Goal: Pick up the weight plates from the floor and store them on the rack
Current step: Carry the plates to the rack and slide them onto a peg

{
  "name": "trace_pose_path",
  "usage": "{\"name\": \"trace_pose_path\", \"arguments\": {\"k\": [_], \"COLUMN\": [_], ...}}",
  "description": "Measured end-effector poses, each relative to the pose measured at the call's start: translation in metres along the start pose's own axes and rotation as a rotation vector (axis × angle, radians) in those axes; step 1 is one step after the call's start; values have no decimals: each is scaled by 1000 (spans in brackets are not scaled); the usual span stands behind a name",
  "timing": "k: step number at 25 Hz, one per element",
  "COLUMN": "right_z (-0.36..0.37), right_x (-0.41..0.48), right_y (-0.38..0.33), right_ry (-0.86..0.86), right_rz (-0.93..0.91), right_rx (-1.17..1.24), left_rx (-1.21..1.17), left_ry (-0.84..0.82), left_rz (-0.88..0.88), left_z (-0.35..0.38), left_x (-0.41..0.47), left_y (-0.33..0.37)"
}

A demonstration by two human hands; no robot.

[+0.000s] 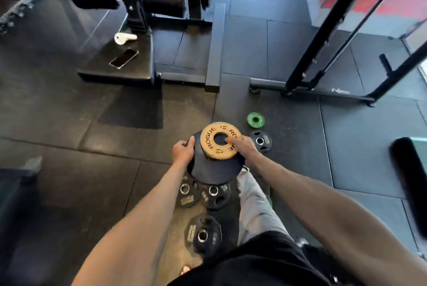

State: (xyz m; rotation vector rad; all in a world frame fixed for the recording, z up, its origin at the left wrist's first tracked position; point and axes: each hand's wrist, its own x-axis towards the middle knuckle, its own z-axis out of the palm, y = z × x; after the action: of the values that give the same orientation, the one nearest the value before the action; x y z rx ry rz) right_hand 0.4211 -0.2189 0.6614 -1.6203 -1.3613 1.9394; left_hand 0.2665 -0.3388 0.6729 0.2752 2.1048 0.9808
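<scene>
Currently, your left hand (183, 152) grips the dark plate (215, 167) by its rim, and your right hand (245, 149) fingers pinch the tan plate (209, 140) stacked on it. Still on the floor (115, 147) are the green plate (255, 120) at 2 o'clock, the small black plate (260, 141) at 3 o'clock and three black plates (215, 195) at 6 o'clock. The rack (323, 91) stands at 1 o'clock.

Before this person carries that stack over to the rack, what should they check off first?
1. Left hand grips the rim of the dark plate: ok.
2. Right hand pinches the tan plate at its hole: ok.
3. Tan plate centred on the dark plate: not ok, it sits toward the far rim.
4. Way to the rack free: not ok, a green plate and a black plate lie on the floor ahead.
5. Rack peg bare: ok.
6. Stack light enough to carry: cannot tell.
</scene>
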Motion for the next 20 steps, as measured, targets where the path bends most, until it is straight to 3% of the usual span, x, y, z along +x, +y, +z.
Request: {"name": "trace_pose_path", "arguments": {"k": [11, 17, 20], "right_z": [-86, -93, -96], "right_x": [334, 476, 552], "right_y": [-229, -339, -397], "right_ry": [77, 112, 186], "right_rz": [-25, -42, -49], "right_rx": [-228, -139, -103], "left_rx": [-72, -101, -7], "left_ry": [-19, -125, -176], "left_rz": [-147, -127, -86], "left_z": [148, 182, 201], "left_x": [289, 432, 519], "left_y": [261, 392, 458]}}
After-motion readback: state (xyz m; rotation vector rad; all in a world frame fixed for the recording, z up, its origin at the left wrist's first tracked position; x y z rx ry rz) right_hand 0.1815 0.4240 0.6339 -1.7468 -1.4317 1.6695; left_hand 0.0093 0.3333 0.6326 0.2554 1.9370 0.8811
